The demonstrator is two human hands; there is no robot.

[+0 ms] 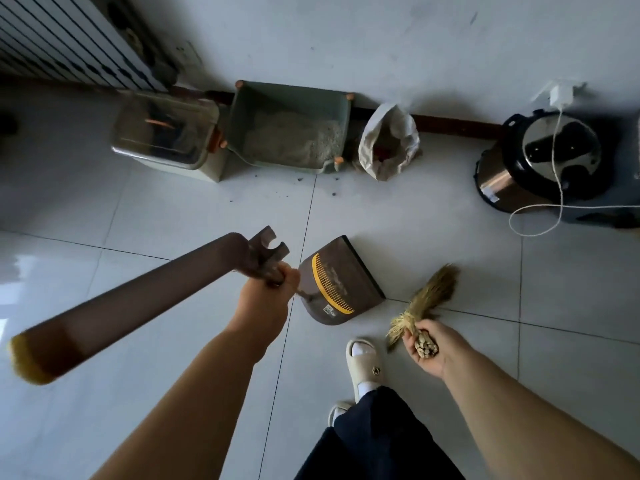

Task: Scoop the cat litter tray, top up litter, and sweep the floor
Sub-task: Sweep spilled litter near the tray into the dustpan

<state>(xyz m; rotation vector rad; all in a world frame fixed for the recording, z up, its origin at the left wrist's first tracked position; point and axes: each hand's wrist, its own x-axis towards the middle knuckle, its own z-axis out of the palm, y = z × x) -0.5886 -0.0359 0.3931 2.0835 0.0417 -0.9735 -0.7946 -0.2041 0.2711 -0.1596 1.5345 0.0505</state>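
A green cat litter tray [341, 109] with pale litter stands against the far wall. Dark litter crumbs [298, 181] are scattered on the tiles in front of it. A brown dustpan [341, 271] with a yellow comb rests on the floor in the middle. My left hand [268, 299] grips the top of its handle, where a long brown bar [138, 299] with a yellow tip and a forked clip sticks out to the left, blurred. My right hand [431, 344] grips the stem end of a small straw hand broom [433, 292], whose bristles point at the floor beside the dustpan.
An open pale bag [388, 143] stands right of the tray, and a green bin with a clear lid [166, 136] stands left of it. A pressure cooker [547, 161] with a trailing white cable [540, 233] stands far right. My slippered feet [365, 365] are near the dustpan.
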